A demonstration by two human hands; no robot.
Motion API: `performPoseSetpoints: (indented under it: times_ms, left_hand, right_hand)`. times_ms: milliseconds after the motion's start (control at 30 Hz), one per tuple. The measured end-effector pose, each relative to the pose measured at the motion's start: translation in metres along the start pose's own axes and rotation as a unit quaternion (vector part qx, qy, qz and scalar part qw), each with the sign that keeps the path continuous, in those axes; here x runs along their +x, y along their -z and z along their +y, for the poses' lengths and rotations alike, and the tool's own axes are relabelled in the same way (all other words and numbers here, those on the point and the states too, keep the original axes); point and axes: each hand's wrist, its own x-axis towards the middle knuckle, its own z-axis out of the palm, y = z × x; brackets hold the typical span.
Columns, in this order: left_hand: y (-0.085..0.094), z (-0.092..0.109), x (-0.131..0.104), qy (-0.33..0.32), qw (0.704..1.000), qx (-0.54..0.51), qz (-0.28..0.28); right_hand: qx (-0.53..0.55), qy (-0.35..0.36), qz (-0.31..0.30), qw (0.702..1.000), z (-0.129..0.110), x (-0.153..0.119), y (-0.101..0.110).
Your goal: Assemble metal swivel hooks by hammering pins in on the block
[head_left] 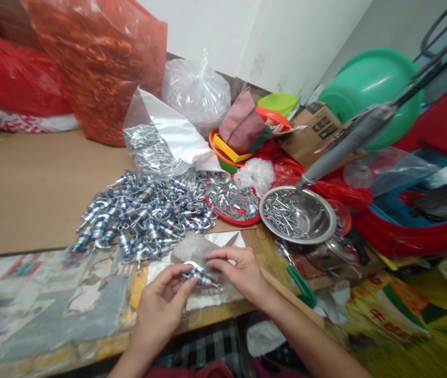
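Note:
My left hand pinches a small silver metal fitting with blue bands, which has a curved hook on one side and a small loop at its right end. Just above and to the right of it is my right hand, thumb and fingertips close together; whatever they hold, if anything, is too small to make out. Beneath the hands lies a grey stone-like block on white paper. A large heap of similar blue-banded fittings spreads behind my left hand.
A steel bowl of metal pins stands right of a red plate heaped with small metal pieces. A grey lever handle slants above the bowl. One fitting with a green strap lies at right. Plastic bags line the back.

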Motion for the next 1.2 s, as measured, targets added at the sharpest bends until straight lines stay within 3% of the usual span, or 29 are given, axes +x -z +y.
performPoseSetpoints:
  times_ms: [200, 400, 533, 633, 733, 800, 900, 967, 1100, 1200]
  left_hand:
    - [-0.002, 0.005, 0.003, 0.030, 0.995, -0.096, 0.025]
    - [-0.001, 0.012, 0.004, 0.059, 0.989, -0.133, -0.004]
    - [-0.002, 0.014, 0.003, 0.067, 0.989, -0.130, -0.014]
    - [-0.002, 0.013, 0.003, 0.062, 0.989, -0.135, -0.019]
    - [-0.002, 0.011, 0.003, 0.060, 0.989, -0.133, -0.013]
    - [-0.002, 0.009, 0.004, 0.057, 0.989, -0.134, -0.011]
    - [-0.003, 0.006, 0.004, 0.052, 0.988, -0.144, -0.014]
    - [-0.003, 0.006, 0.004, 0.050, 0.988, -0.147, -0.006]
    - [-0.005, 0.008, 0.003, 0.055, 0.987, -0.147, 0.012]
    - [-0.006, 0.009, 0.003, 0.057, 0.987, -0.149, 0.018]
  right_hand:
    - [-0.045, 0.080, -0.063, 0.994, -0.007, -0.002, 0.004]
    - [-0.156, 0.124, -0.119, 0.973, -0.006, 0.006, -0.002]
    - [-0.189, 0.114, -0.092, 0.971, -0.006, 0.013, -0.017]
    - [-0.146, 0.116, -0.063, 0.980, -0.006, 0.015, -0.017]
    - [-0.112, 0.102, 0.047, 0.987, 0.002, 0.007, 0.003]
    - [-0.187, 0.050, 0.100, 0.976, 0.016, -0.005, 0.024]
    - [-0.350, -0.032, 0.014, 0.936, 0.041, -0.027, 0.051]
    - [-0.385, -0.062, -0.038, 0.920, 0.051, -0.038, 0.059]
    - [-0.315, -0.047, 0.011, 0.948, 0.041, -0.046, 0.058]
    - [-0.256, 0.047, 0.060, 0.964, 0.012, -0.046, 0.055]
